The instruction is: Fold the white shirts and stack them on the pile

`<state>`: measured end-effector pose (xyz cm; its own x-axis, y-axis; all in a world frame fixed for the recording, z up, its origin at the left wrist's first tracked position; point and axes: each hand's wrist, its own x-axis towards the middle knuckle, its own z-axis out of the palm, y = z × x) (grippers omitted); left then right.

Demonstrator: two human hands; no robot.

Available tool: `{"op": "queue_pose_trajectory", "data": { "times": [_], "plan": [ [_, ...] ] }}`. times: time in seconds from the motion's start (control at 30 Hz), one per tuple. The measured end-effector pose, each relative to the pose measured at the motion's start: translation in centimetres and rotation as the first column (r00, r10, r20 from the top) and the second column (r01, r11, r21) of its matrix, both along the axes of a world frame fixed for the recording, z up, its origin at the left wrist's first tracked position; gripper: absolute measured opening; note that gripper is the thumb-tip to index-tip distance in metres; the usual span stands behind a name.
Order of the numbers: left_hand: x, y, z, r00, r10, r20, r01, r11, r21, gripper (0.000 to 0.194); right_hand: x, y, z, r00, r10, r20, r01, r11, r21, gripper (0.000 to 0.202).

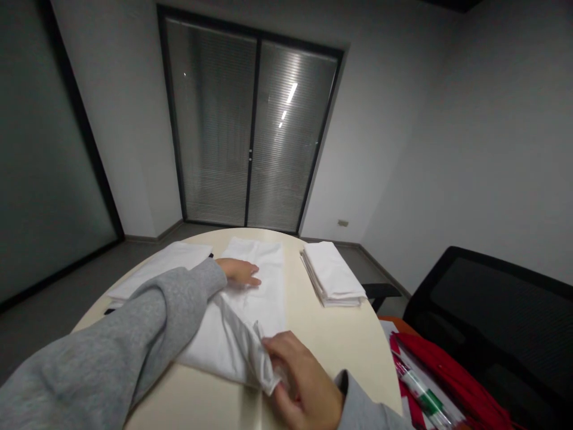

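Observation:
A white cloth (268,269) lies spread on the round table in front of me, partly folded and creased at its near end. My left hand (239,272) rests on its far part with the fingers stretched out. Lower down, my right hand (304,376) pinches the near right corner of the same cloth between thumb and fingers, lifting that edge into a loose fold. My left sleeve hides part of the cloth's left side.
On the pale round table (331,352), a stack of folded white cloths (333,272) stands at the right. More white cloth (174,260) with dark edges lies at the left. A black mesh chair (492,316) at the right holds a red item (447,370) and a clear-and-green package (425,394).

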<state>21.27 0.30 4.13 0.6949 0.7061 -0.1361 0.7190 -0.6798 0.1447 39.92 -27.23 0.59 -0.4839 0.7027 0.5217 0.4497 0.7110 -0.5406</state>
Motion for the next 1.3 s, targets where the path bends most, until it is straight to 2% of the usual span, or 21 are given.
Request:
{"op": "queue_pose_trajectory", "data": {
  "times": [0.07, 0.13, 0.27, 0.43, 0.53, 0.6, 0.67, 0.73, 0.77, 0.8, 0.87, 0.9, 0.97, 1.03, 1.1, 1.2, 1.3],
  "plan": [
    [-0.6, -0.9, -0.3, 0.999, -0.008, -0.039, 0.006, 0.998, -0.064, 0.071, -1.2, -0.3, -1.1, 0.988, 0.123, 0.097, -0.121, 0.992, -0.024, 0.059],
    [-1.3, -1.7, 0.2, 0.999, -0.016, -0.052, 0.011, 0.995, -0.102, 0.072, -2.4, -0.5, -2.7, 0.955, 0.202, 0.219, -0.201, 0.979, -0.024, 0.044],
    [-3.5, -4.1, 2.8, 0.999, -0.042, -0.015, 0.039, 0.989, -0.139, 0.067, -3.1, -0.8, -5.4, 0.915, 0.234, 0.329, -0.247, 0.969, -0.004, 0.04],
    [-8.9, -10.7, 6.5, 0.994, -0.098, 0.042, 0.106, 0.952, -0.286, 0.058, -1.8, -1.3, -6.4, 0.934, 0.248, 0.256, -0.217, 0.966, -0.144, 0.027],
    [-12.4, -15.1, 8.3, 0.993, -0.053, 0.11, 0.09, 0.923, -0.374, 0.065, -1.4, -1.7, -5.4, 0.949, 0.274, 0.157, -0.234, 0.944, -0.234, 0.031],
    [-14.2, -17.8, 9.4, 0.983, -0.025, 0.184, 0.105, 0.894, -0.435, 0.067, -1.2, -2.0, -3.7, 0.943, 0.324, 0.073, -0.292, 0.913, -0.285, 0.04],
    [-15.3, -20.1, 10.3, 0.98, -0.01, 0.2, 0.125, 0.812, -0.57, 0.069, -1.2, -2.2, -1.3, 0.947, 0.321, -0.009, -0.308, 0.901, -0.305, 0.046],
    [-15.8, -22.1, 10.4, 0.991, -0.037, 0.131, 0.12, 0.7, -0.704, 0.07, -1.3, -2.2, 1.0, 0.97, 0.241, -0.031, -0.239, 0.924, -0.297, 0.039],
    [-15.7, -22.8, 10.1, 0.994, -0.051, 0.094, 0.104, 0.678, -0.728, 0.068, -1.5, -2.0, 2.0, 0.981, 0.194, -0.015, -0.191, 0.94, -0.284, 0.032],
    [-15.6, -23.4, 9.4, 0.996, -0.047, 0.076, 0.087, 0.697, -0.712, 0.064, -1.7, -1.7, 2.7, 0.988, 0.156, 0.019, -0.145, 0.952, -0.269, 0.029],
    [-14.9, -24.0, 7.3, 0.992, -0.002, 0.124, 0.075, 0.805, -0.588, 0.058, -2.2, -0.8, 3.4, 0.981, 0.14, 0.133, -0.103, 0.962, -0.251, 0.04],
    [-14.4, -24.1, 5.9, 0.984, 0.023, 0.174, 0.069, 0.861, -0.504, 0.06, -2.4, -0.3, 3.3, 0.969, 0.148, 0.2, -0.097, 0.965, -0.245, 0.047],
    [-13.2, -23.9, 2.9, 0.973, 0.011, 0.23, 0.078, 0.924, -0.376, 0.076, -2.6, 0.9, 2.7, 0.932, 0.16, 0.326, -0.082, 0.968, -0.239, 0.057],
    [-11.8, -23.4, 0.3, 0.981, -0.03, 0.19, 0.09, 0.944, -0.317, 0.092, -2.3, 2.3, 2.1, 0.902, 0.147, 0.407, -0.058, 0.973, -0.223, 0.056],
    [-10.3, -22.8, -1.6, 0.986, -0.057, 0.157, 0.098, 0.959, -0.267, 0.094, -1.8, 3.8, 1.8, 0.884, 0.101, 0.457, -0.019, 0.983, -0.181, 0.048],
    [-7.8, -21.5, -2.9, 0.982, -0.081, 0.173, 0.111, 0.978, -0.175, 0.084, -1.0, 6.2, 1.9, 0.85, -0.008, 0.526, 0.064, 0.994, -0.087, 0.029],
    [-5.4, -19.6, -2.8, 0.978, -0.077, 0.196, 0.095, 0.992, -0.084, 0.072, -0.7, 8.5, 1.8, 0.805, -0.151, 0.574, 0.191, 0.982, -0.009, 0.026]
  ]
}}
